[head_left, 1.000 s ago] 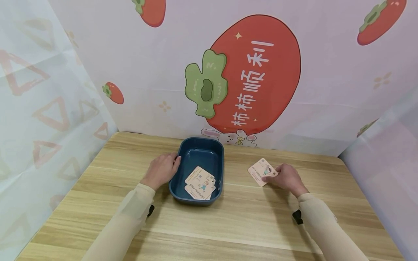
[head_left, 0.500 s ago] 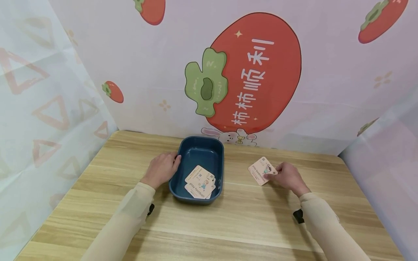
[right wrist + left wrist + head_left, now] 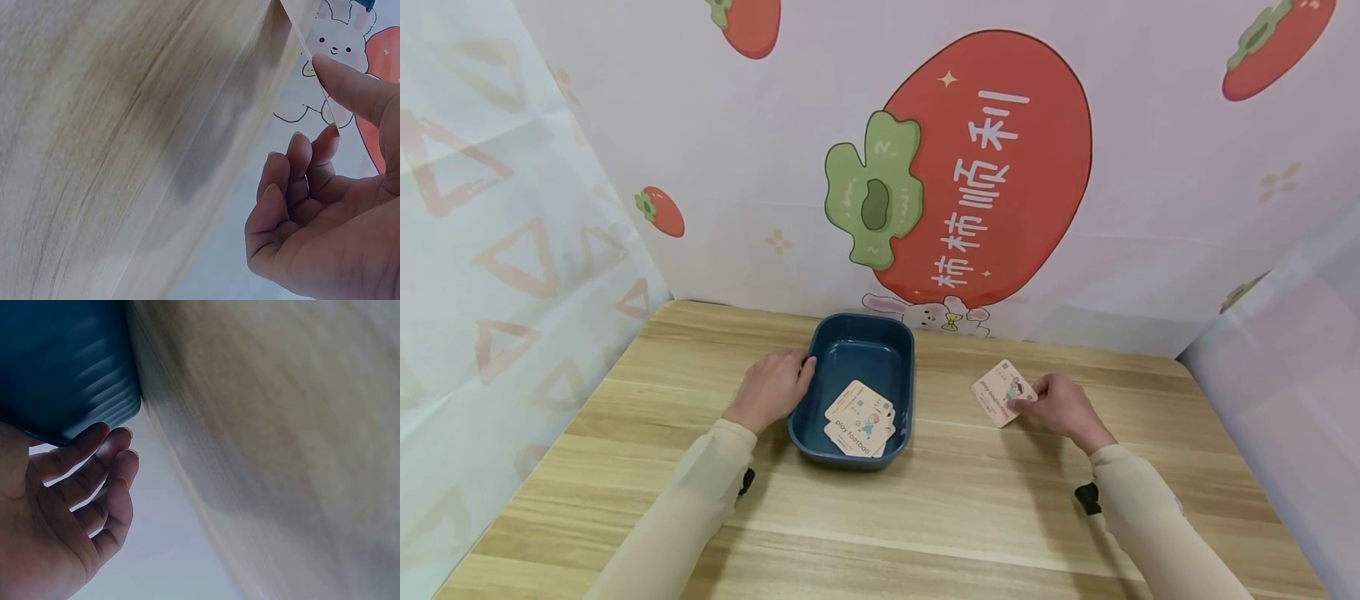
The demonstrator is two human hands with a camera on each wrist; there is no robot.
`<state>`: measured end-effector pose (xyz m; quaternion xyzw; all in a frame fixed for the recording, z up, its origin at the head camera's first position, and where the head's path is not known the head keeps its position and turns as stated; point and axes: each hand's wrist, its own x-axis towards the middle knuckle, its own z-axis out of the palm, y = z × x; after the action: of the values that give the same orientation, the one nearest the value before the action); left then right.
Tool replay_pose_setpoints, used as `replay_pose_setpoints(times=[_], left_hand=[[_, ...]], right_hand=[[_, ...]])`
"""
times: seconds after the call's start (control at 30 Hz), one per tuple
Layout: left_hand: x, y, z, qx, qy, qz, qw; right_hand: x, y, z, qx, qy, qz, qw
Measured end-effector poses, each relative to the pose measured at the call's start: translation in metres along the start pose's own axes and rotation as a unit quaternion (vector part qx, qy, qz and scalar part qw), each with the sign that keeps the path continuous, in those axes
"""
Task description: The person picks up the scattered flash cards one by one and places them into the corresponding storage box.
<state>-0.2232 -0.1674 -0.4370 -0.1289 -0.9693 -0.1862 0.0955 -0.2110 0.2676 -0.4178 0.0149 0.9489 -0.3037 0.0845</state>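
A dark blue plastic bin stands left of centre on the wooden table. My left hand grips its left rim, thumb over the edge; in the left wrist view the bent fingers lie along the bin's outer wall. Inside, several square picture cards overlap at the near end, the top one reading "play football". To the right, my right hand pinches another picture card by its right corner. The right wrist view shows that card edge-on between thumb and index finger, tilted over the table.
The wooden table meets a printed backdrop with persimmons and a rabbit behind the bin. Patterned side sheets close in on the left and right. Black wrist straps show under both sleeves.
The right hand's card has shifted very slightly to the right and its angle has changed a little. The left hand, the bin and the cards inside have stayed put.
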Motion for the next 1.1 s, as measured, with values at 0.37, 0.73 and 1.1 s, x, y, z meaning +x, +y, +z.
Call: replay_pose_setpoints(times=[0.37,0.73,1.1], left_hand=[[0.0001,-0.0011,0.0012,-0.004,0.0,-0.001,1.0],[0.0006,-0.0014,0.001,-0.005,0.0,-0.001,1.0],[0.0007,-0.0012,0.0015,-0.003,-0.002,-0.002,1.0]], right_hand=[[-0.0021,-0.0009,0.0002,0.011,-0.003,-0.014,0.9998],[-0.0087,-0.0056,-0.0018,0.034,0.007,-0.033,0.9988],[-0.0075,-0.0078,0.0015,0.055,0.021,-0.031,0.9978]])
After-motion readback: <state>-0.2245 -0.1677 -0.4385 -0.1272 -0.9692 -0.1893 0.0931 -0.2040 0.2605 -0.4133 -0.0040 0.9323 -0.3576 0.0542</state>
